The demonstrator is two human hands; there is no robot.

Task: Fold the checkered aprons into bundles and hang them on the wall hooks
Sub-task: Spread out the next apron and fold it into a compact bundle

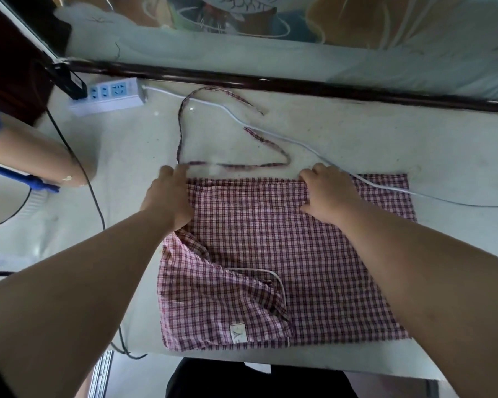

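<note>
**Head view: both hands at the far edge of an apron spread on the table**

At the far left another person's forearm [32, 150] rests on the table [457, 133], with a blue pen [23, 175] just beside it. A black cable [94, 193] runs down the table's left side and off its near edge. Behind it, against the dark rail [299, 84], lies a white power strip [110, 94].

The tie [181, 133] of the apron [256, 248] loops loosely over the table beyond the cloth, its ends lying apart. The left hand [170, 196] lies on the apron's far left corner, fingers stretched forward toward the tie. They are blurred, so a grip cannot be made out.

The apron is red-and-white checked and lies flat on the table in front of the person, its far part folded over toward them. A rumpled pocket [242, 300] with white piping sits on its near left part, and a small white label [237, 332] lies below it near the hem.

The right hand [325, 191] is on the far edge right of centre, well apart from the left. Its fingers curl over the folded edge and its thumb lies on the cloth. A white cable [385, 188] from the power strip passes just behind this hand, crosses the apron's far right corner and leaves at the right.
</note>
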